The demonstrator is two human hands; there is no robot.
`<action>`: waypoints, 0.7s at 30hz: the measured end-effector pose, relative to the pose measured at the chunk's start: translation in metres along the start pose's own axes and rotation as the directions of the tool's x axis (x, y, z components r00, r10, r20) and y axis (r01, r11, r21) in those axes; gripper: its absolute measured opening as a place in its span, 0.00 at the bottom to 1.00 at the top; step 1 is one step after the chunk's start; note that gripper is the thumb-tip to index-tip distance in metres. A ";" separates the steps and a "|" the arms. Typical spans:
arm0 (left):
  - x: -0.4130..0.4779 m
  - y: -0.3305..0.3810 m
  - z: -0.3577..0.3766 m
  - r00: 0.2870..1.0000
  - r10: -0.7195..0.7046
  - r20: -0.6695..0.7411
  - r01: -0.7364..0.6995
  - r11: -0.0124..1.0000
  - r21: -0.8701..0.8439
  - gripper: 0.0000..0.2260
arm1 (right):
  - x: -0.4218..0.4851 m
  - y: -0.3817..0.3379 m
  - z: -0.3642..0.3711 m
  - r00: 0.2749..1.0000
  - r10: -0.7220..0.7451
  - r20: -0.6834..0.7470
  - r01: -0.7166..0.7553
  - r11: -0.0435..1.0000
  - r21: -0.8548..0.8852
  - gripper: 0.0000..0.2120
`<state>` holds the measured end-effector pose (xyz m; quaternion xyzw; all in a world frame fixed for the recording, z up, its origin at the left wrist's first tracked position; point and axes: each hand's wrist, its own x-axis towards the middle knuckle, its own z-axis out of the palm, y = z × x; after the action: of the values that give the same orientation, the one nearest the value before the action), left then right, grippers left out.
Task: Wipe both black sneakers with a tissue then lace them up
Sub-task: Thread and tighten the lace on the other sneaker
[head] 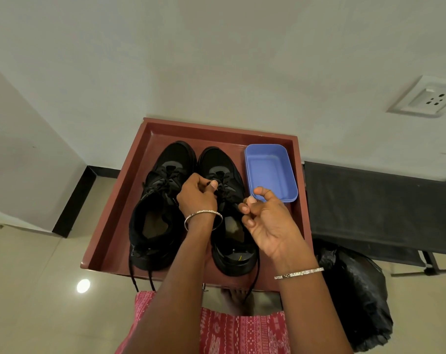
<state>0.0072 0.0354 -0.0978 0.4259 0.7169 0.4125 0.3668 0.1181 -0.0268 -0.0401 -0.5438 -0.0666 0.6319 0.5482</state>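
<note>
The left sneaker point(160, 200) and right sneaker point(227, 169) stand side by side on the rimmed red surface point(109, 226), toes away from the person and within easy reach for lacing. The left hand point(197, 195) pinches a lace point(231, 201) over the right sneaker's eyelets. The right hand point(270, 226), fingers point(245, 208) curled, seems to pinch its end, likely keeping it taut. The blue box point(270, 148) alongside holds nothing.

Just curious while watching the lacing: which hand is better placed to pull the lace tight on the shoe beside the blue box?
Probably the left. The left hand pinches the lace directly over that shoe; the right hand sits beside it, palm up, its grip unclear.
</note>
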 end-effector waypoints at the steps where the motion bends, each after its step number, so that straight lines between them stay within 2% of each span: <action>1: 0.001 -0.001 0.001 1.000 0.007 -0.007 -0.007 1.000 0.007 0.09 | -0.001 -0.001 0.001 1.000 0.011 -0.007 -0.011 1.000 -0.007 0.18; 7: 0.001 0.002 0.004 1.000 0.024 -0.009 -0.024 0.999 0.040 0.08 | -0.004 -0.003 0.002 0.998 0.048 -0.032 -0.050 0.997 -0.053 0.19; 10: 0.004 0.002 0.002 0.999 0.006 0.035 -0.007 1.000 0.030 0.09 | -0.002 -0.003 0.000 0.998 0.049 -0.035 -0.050 0.998 -0.025 0.16; 12: 0.008 0.001 -0.002 0.993 -0.015 0.116 0.017 1.000 -0.014 0.09 | -0.002 -0.002 -0.002 1.000 -0.007 -0.017 0.006 0.998 -0.058 0.12; 14: 0.009 0.003 -0.010 0.983 -0.029 0.180 0.037 0.998 -0.042 0.07 | -0.005 -0.001 -0.004 0.994 -0.107 0.008 0.106 0.975 -0.196 0.08; 17: 0.002 0.003 -0.023 0.966 -0.060 0.250 0.067 0.998 -0.020 0.05 | -0.003 0.003 -0.008 0.957 -0.289 -0.018 0.239 0.823 -0.515 0.10; 19: -0.005 0.001 -0.032 0.932 -0.136 0.336 0.121 0.991 0.066 0.10 | 0.001 0.007 -0.013 0.920 -0.393 0.001 0.268 0.626 -0.732 0.12; 21: -0.013 -0.006 -0.043 0.865 -0.233 0.444 0.201 0.972 0.119 0.19 | 0.003 0.010 -0.016 0.914 -0.399 0.080 0.267 0.439 -0.858 0.16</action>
<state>-0.0277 0.0102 -0.0839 0.4397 0.6681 0.2323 0.5535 0.1251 -0.0362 -0.0553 -0.7587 -0.4372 0.3574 0.3249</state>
